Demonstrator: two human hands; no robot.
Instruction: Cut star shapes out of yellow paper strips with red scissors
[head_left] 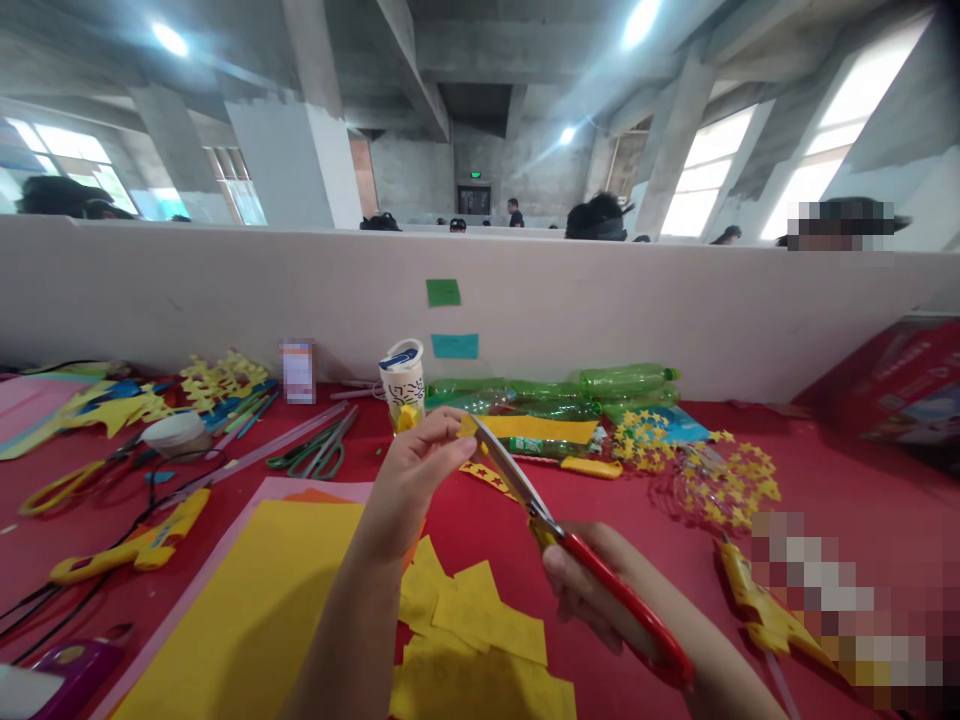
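Note:
My left hand (427, 460) pinches a small piece of yellow paper (469, 426) above the middle of the table. Red-handled scissors (525, 490) are gripped in my right hand (592, 575), their blades pointing up and left. The blade tips meet the edge of the paper at my left fingertips. Below my hands lie several cut yellow paper pieces (487, 610). A stack of yellow sheets (277, 590), with orange and pink ones under it, is partly covered by my left forearm. Behind the blades is a paper strip with star-shaped cutouts (487, 478).
Green plastic bottles (626, 380) lie along the white partition (225, 290), near a paper cup (403, 375). Yellow star clusters (731, 485) and a yellow glue gun (772, 615) are at right. Another glue gun (142, 545) with cords, green scissors (322, 450) and a phone (298, 370) are at left.

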